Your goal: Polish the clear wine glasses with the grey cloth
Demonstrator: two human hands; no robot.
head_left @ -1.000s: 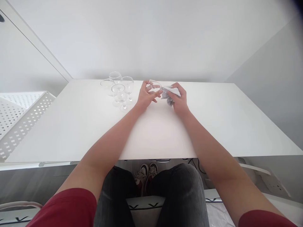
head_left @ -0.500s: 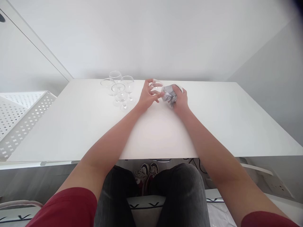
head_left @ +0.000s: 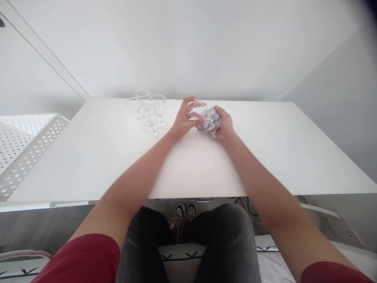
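Observation:
My left hand (head_left: 185,118) is closed around the bowl of a clear wine glass (head_left: 198,107), fingers curved along its side. The glass is tilted, its foot end toward my right hand. A crumpled light grey cloth (head_left: 211,120) is bunched against the glass and covers its lower part, so the stem is hidden. My right hand (head_left: 225,122) grips that cloth from the right side. Left of my hands, several clear wine glasses stand upright in a close group, the nearest glass (head_left: 147,111) in front of the others.
The white table (head_left: 97,157) runs up to a pale wall (head_left: 188,47). A white perforated rack (head_left: 23,145) stands off the table's left end. Below the front edge are my legs (head_left: 235,236) and shoes. A wall socket plate (head_left: 347,232) is at lower right.
The cloth is bunched differently, nearer my left hand and lower around the glass. My right hand's grip has shifted slightly. The glass's bowl has tipped a little; the standing glasses remain in place.

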